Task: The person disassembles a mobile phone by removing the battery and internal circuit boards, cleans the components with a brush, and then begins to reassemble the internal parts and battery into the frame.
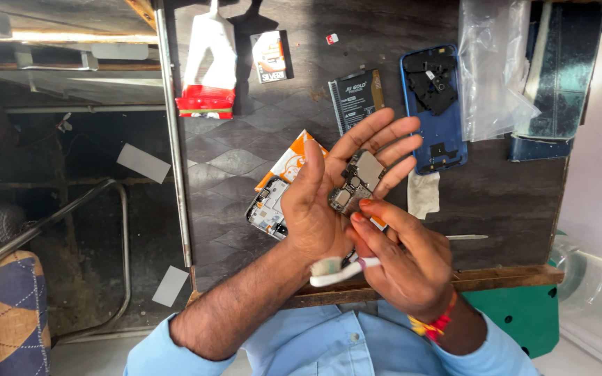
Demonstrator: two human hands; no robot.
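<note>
The left hand [329, 202] is raised palm up over the dark table [259, 125], fingers spread and nearly straight, and a small circuit board [355, 182] lies flat across them. The right hand [402, 261] comes in from below; its thumb and forefinger are pinched together on the board's lower edge. The other fingers of that hand curl around a toothbrush [336, 269], white-handled, with its bristles pointing left under the left wrist.

Just beneath the left hand an opened phone [267, 209] lies on the table, partly on an orange packet [294, 159]. Further back are a black battery [357, 99] and, beside it, a blue back cover [440, 125]. A clear plastic bag [492, 66] sits to the right of the cover. A white cloth [423, 193] lies near the fingertips, and a thin metal tool [467, 237] rests by the table's front edge.
</note>
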